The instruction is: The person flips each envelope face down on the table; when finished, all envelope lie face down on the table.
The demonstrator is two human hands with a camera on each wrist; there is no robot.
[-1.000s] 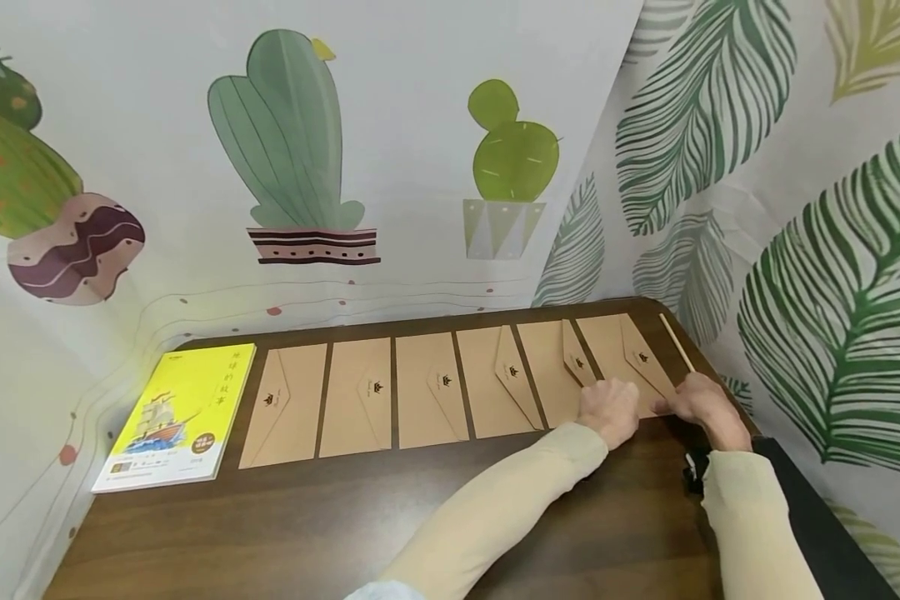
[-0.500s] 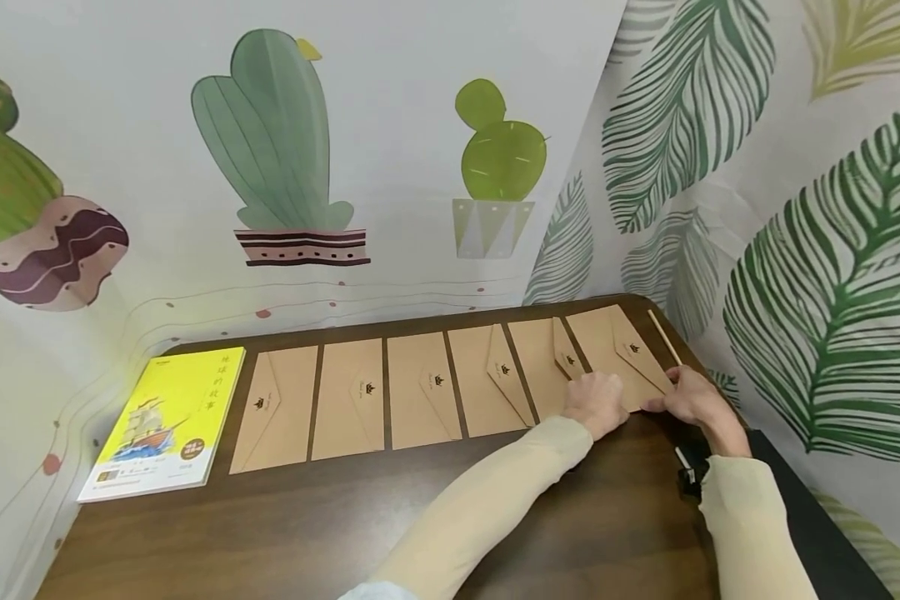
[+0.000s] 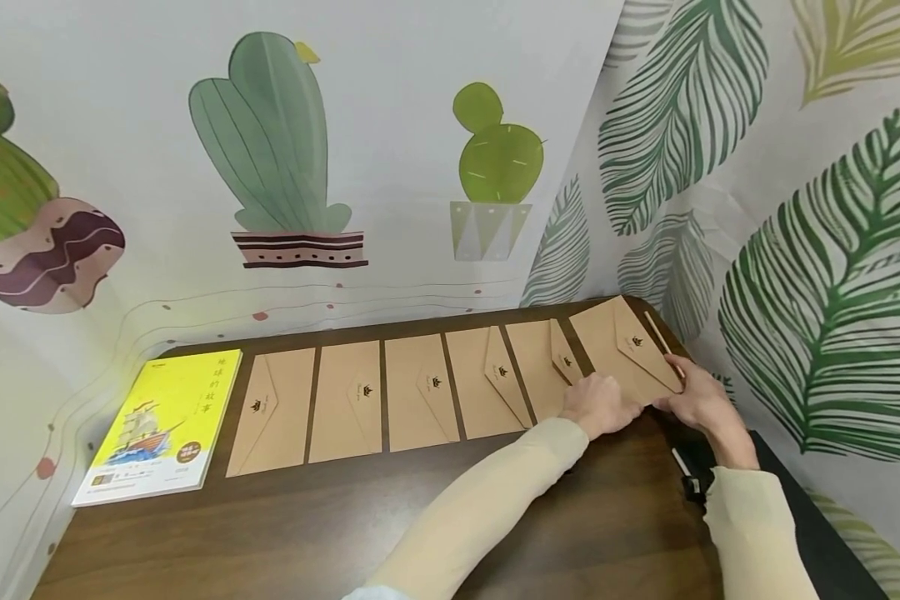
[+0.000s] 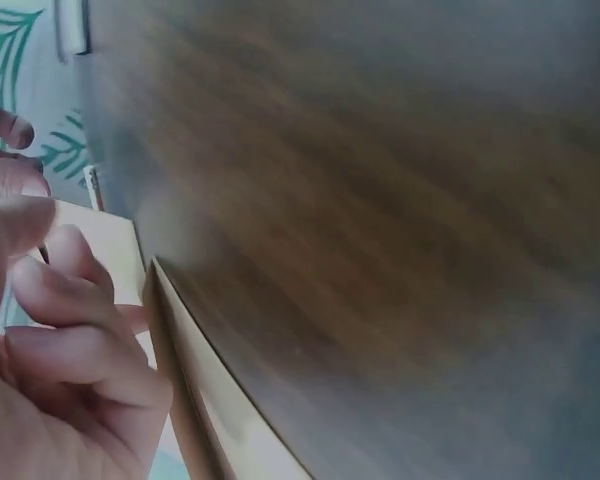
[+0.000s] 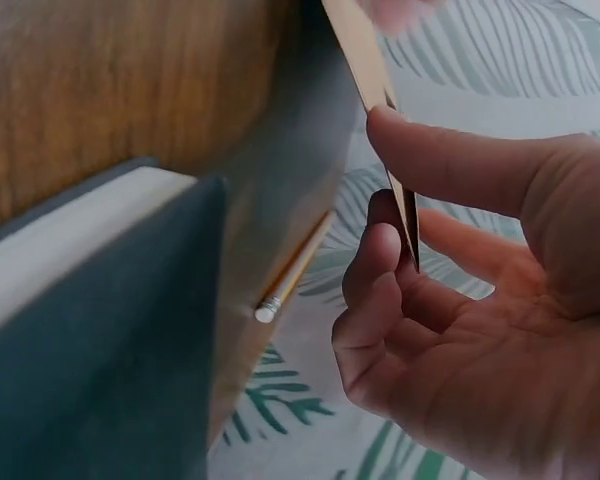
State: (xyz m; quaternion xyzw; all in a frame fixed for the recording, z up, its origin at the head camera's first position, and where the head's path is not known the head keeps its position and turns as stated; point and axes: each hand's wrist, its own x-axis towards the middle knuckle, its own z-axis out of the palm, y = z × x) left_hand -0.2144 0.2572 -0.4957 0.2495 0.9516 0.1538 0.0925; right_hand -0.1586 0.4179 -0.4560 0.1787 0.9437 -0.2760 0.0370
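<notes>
A row of brown kraft envelopes with crown prints lies along the back of the table. The rightmost envelope (image 3: pixel 618 350) is turned askew, with its near edge lifted in my hands. My right hand (image 3: pixel 701 404) pinches its near right corner between thumb and fingers; the right wrist view shows the envelope (image 5: pixel 365 60) edge-on under the thumb. At the near left part of that edge my left hand (image 3: pixel 596 406) holds on with curled fingers, partly covering the neighbouring envelope (image 3: pixel 537 367). In the left wrist view the left hand's fingers (image 4: pixel 85 345) hide the exact grip.
A pencil (image 5: pixel 295 270) lies by the table's right edge. A thick dark-covered book (image 5: pixel 110 330) stands close to the right hand. The yellow book (image 3: pixel 172 408) is at the left end of the row. A small black-and-white object (image 3: pixel 690 479) sits near the right wrist.
The rightmost envelope has come up off the table at its near edge and turned slightly. My right hand has moved a little upward along it; the head view has shifted slightly right.
</notes>
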